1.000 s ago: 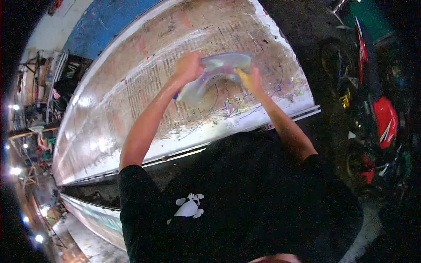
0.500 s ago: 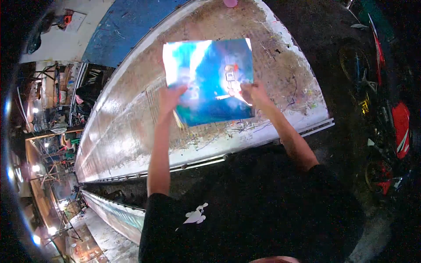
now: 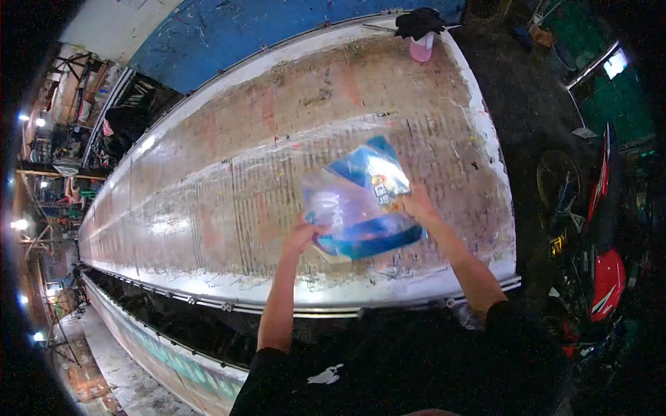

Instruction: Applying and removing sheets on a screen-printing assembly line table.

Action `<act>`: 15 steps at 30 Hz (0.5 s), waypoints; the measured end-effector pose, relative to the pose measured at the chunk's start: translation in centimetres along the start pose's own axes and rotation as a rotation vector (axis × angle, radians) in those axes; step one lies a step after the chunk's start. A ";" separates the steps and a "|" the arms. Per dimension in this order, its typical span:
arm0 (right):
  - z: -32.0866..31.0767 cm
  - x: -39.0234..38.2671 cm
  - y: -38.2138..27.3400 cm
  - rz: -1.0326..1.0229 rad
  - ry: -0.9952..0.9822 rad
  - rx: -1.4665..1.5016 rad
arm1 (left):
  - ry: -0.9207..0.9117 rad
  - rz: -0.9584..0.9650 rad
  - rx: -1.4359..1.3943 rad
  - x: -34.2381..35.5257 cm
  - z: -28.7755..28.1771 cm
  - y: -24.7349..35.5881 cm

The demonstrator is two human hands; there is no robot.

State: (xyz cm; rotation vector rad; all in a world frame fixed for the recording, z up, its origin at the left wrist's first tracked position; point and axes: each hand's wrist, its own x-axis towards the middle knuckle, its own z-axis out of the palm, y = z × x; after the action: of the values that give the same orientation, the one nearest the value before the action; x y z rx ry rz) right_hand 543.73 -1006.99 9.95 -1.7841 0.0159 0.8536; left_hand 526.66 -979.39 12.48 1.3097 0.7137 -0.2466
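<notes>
Over the near right part of a long, stained worktable (image 3: 229, 201), I hold a glossy blue-and-teal printed sheet (image 3: 374, 236), which looks like thin plastic. My left hand (image 3: 302, 234) is closed on its left edge, and my right hand (image 3: 415, 205) grips the right side. The sheet is bent, with one corner folded up at the top and a paler, see-through-looking area at the left. Motion blur and glare hide part of its print. I cannot tell whether it is one layer or several.
At the worktable's far right corner stands a pink container (image 3: 421, 48) with a black cloth (image 3: 418, 23) on top. A red motorbike (image 3: 608, 284) is parked at the right. Another long table (image 3: 166, 353) runs along the lower left, and a blue surface (image 3: 229, 35) lies beyond.
The sheet has gone from spread flat and facing me to bent and folded, lower in the picture. Both hands still grip it. The view has shifted, showing the pink container and black cloth.
</notes>
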 end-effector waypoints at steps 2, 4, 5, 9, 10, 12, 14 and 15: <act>1.6 4.7 -5.8 -0.099 0.044 0.031 | 0.059 -0.019 0.017 5.2 -3.2 3.8; 1.3 12.3 -9.5 -0.190 0.054 -0.011 | 0.064 0.116 0.229 11.4 -5.2 9.9; 0.1 17.6 -9.7 -0.185 0.017 -0.103 | 0.040 0.167 0.196 15.2 -5.2 13.1; 3.1 30.8 -22.1 -0.319 0.048 0.367 | 0.199 0.407 0.142 28.3 -11.6 25.3; 2.9 35.4 -23.4 -0.317 0.065 0.265 | 0.180 0.429 0.260 31.7 -12.4 28.0; 3.2 43.4 -25.2 -0.318 0.073 0.157 | 0.148 0.410 0.323 38.0 -13.8 31.6; 3.1 49.4 -26.1 -0.246 0.172 0.149 | 0.124 0.377 0.272 45.6 -14.5 32.0; 2.5 52.1 -25.8 -0.255 0.177 0.149 | 0.169 0.369 0.272 49.5 -14.5 31.3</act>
State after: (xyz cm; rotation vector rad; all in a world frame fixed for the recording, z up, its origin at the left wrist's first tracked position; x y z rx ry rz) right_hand 591.43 -974.58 2.12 -1.6730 -0.0314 0.4977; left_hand 576.80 -946.44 6.17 1.7094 0.5791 0.0699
